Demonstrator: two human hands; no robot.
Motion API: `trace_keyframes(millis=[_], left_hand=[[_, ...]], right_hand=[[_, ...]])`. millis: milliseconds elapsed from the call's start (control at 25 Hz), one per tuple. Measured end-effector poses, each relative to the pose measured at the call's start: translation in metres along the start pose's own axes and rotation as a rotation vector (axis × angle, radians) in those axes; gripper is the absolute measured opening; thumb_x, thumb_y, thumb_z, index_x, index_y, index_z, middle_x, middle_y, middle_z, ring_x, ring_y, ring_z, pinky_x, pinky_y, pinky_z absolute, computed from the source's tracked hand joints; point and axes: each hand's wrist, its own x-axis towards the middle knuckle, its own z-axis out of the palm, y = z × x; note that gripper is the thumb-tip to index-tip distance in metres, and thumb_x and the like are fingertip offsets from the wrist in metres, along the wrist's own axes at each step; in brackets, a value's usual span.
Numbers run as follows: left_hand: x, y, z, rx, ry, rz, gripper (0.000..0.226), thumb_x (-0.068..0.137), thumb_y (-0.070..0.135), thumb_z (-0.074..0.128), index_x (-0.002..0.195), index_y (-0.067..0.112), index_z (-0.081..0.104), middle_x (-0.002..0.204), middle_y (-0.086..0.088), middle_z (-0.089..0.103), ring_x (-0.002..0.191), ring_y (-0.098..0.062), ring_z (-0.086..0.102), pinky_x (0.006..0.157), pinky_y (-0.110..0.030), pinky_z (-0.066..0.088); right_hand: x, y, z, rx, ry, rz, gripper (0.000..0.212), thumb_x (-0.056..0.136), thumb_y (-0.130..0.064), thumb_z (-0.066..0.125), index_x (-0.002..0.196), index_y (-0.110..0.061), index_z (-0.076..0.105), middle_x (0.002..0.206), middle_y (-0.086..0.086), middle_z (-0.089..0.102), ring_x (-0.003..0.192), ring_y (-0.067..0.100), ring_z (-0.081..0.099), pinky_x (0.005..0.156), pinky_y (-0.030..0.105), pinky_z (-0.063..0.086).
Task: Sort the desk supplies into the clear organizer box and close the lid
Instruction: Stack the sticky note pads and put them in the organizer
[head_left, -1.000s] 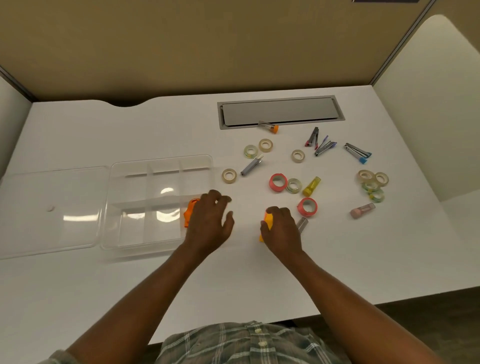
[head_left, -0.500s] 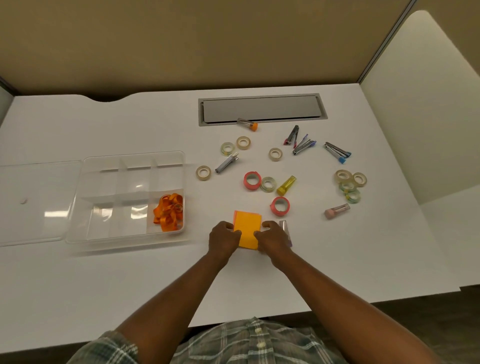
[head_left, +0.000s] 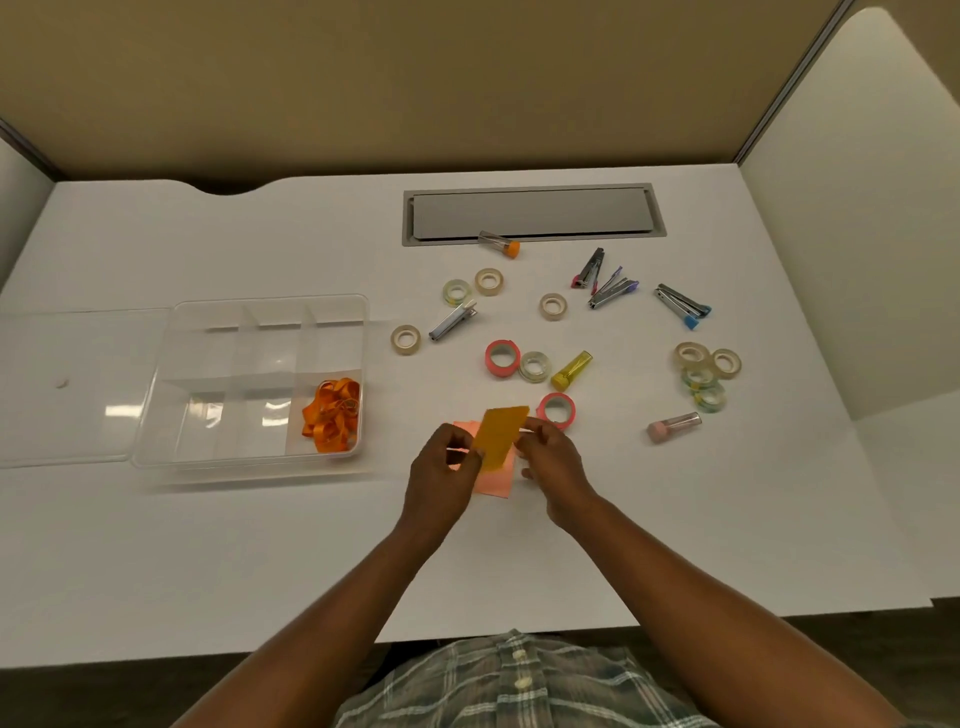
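Observation:
The clear organizer box (head_left: 270, 312) lies open at the left, with orange rubber bands (head_left: 332, 413) in its near right compartment. Its lid (head_left: 78, 384) lies flat to the left of it. My left hand (head_left: 441, 470) and my right hand (head_left: 550, 457) both pinch an orange sticky-note pad (head_left: 501, 436), tilted up off a pink pad (head_left: 493, 480) that lies on the desk under it. Tape rolls (head_left: 503, 357), small staplers (head_left: 683, 306) and capped tubes (head_left: 571, 370) lie scattered to the right.
A grey cable hatch (head_left: 532, 213) is set into the desk at the back, with an orange-capped tube (head_left: 500, 244) at its front edge. Partition walls (head_left: 852, 218) close the back and right. The desk's front edge (head_left: 208, 657) is near my body.
My left hand left the box, where the rubber bands now lie, and joined my right hand at the orange pad. The pad is now lifted and tilted, showing a pink pad beneath.

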Motion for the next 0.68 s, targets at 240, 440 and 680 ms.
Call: trace_keyframes(millis=[240,440,680], left_hand=[[0.012,-0.016,-0.03,-0.204,0.142,-0.188,0.013,0.098,0.019,0.054,0.096,0.032,0.055,0.101,0.005,0.066,0.09,-0.015,0.064,0.069,-0.035,0.055],[0.011,-0.037,-0.052,-0.269,0.238,-0.323,0.013,0.098,0.017,0.055,0.105,0.028,0.053,0.1,0.006,0.06,0.085,-0.011,0.059,0.063,-0.031,0.053],[0.006,-0.05,-0.062,-0.268,0.233,-0.368,0.018,0.099,0.02,0.055,0.115,0.027,0.05,0.111,0.002,0.057,0.088,-0.01,0.057,0.063,-0.029,0.053]], right_hand=[[0.007,-0.014,-0.001,-0.418,-0.016,-0.352,0.025,0.097,-0.023,0.056,0.121,-0.021,0.064,0.117,0.003,0.07,0.104,0.021,0.067,0.084,0.035,0.056],[0.021,-0.012,0.011,-1.349,0.056,-0.434,0.066,0.081,-0.049,0.075,0.127,-0.009,0.05,0.13,0.012,0.05,0.117,0.028,0.052,0.09,0.038,0.048],[0.031,-0.019,0.022,-1.297,0.052,-0.355,0.078,0.073,-0.046,0.084,0.128,-0.007,0.045,0.128,0.013,0.049,0.118,0.028,0.051,0.091,0.037,0.047]])
